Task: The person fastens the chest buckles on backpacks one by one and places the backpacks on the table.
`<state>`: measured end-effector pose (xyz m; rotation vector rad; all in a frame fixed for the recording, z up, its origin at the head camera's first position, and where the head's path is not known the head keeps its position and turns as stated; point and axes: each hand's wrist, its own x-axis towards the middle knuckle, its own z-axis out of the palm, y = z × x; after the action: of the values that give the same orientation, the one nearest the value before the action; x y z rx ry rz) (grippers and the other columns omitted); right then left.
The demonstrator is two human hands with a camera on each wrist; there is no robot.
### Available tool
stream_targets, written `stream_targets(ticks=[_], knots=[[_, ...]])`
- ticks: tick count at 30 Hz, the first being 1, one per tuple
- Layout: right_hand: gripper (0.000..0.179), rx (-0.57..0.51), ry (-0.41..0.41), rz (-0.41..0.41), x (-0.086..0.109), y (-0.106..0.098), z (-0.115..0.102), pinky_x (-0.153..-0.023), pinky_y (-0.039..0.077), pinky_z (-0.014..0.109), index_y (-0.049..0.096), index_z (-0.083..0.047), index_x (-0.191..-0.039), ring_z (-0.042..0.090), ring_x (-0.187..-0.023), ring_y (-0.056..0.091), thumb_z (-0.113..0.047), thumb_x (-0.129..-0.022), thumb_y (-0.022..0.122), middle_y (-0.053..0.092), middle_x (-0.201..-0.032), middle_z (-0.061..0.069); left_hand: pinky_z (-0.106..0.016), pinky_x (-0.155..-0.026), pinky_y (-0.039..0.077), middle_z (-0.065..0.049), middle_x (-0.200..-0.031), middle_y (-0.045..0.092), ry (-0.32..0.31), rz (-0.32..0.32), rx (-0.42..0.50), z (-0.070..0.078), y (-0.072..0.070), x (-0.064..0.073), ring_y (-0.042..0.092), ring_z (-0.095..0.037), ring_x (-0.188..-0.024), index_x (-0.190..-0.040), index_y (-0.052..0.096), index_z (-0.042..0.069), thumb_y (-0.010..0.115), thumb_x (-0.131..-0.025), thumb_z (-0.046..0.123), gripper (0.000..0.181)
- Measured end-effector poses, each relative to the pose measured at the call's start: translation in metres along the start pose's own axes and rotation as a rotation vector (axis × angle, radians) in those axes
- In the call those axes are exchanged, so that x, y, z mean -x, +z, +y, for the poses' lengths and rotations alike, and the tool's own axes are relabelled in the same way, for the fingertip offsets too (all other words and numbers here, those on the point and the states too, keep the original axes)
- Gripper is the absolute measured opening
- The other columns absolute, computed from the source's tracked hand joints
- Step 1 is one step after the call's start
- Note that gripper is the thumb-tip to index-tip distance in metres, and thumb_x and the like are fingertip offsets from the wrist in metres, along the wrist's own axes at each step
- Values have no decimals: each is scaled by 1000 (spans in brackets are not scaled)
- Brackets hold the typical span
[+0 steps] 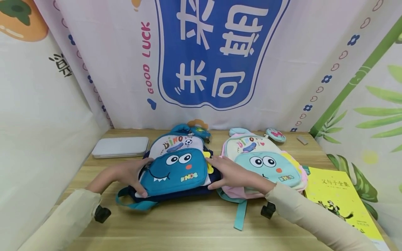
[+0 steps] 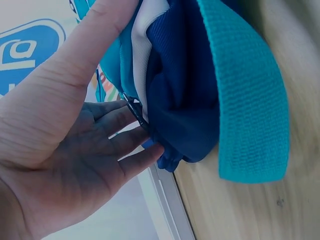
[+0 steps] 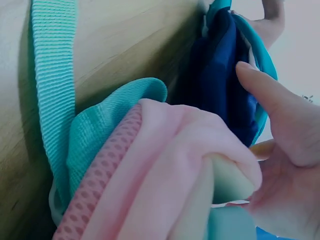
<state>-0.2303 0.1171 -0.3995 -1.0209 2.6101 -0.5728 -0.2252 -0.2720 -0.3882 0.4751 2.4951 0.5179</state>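
A blue child's backpack (image 1: 173,174) with a dinosaur face lies front up on the wooden table, between both hands. My left hand (image 1: 130,176) is at its left side, thumb along the lower front edge and fingers spread near the zipper. The left wrist view shows those fingers (image 2: 131,141) fairly straight against the navy side fabric. On the opposite side my right hand (image 1: 230,172) touches the bag near its yellow spikes, its thumb (image 3: 255,82) against the side in the right wrist view. Under my right forearm lies a pink and mint dinosaur backpack (image 1: 267,164), partly covered.
A white flat case (image 1: 120,147) sits at the back left. Small round pouches, one blue (image 1: 200,132) and one pink-patterned (image 1: 276,135), lie behind the bags. An eraser-like block (image 1: 302,140) is at the back right. A yellow book (image 1: 342,198) lies right. Printed cloth surrounds the table.
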Motion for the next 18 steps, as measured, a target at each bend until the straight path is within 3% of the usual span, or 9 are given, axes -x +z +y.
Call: stream_targets(ticks=[4, 11, 15, 18], knots=[[94, -104, -14, 69, -1, -5, -3, -122, 27, 57, 29, -10, -161, 38, -154, 26, -51, -90, 75, 27, -166, 22, -71, -111, 34, -31, -160, 29, 10, 3, 14, -2, 0, -2, 35, -51, -142, -159, 18, -1, 93, -66, 53, 131], [79, -240, -20, 166, -3, -9, -5, -122, 28, 53, 35, -9, -159, 35, -155, 26, -38, -95, 72, 26, -166, 20, -69, -111, 35, -31, -159, 31, 6, 1, 25, -1, 1, -5, 37, -49, -141, -159, 19, -2, 92, -67, 55, 130], [89, -274, 33, 194, -3, -6, -6, -121, 30, 53, 28, -8, -161, 34, -154, 27, -41, -93, 74, 24, -167, 18, -68, -112, 35, -31, -159, 31, 9, 7, 17, 0, 0, -6, 36, -49, -143, -158, 20, -3, 93, -65, 54, 131], [100, -325, 90, 229, -4, -4, -6, -119, 36, 52, 22, -12, -163, 32, -149, 39, -46, -88, 78, 35, -164, 15, -69, -112, 35, -30, -160, 31, 3, 8, 11, 1, 1, -6, 35, -50, -144, -159, 21, -3, 94, -64, 54, 132]])
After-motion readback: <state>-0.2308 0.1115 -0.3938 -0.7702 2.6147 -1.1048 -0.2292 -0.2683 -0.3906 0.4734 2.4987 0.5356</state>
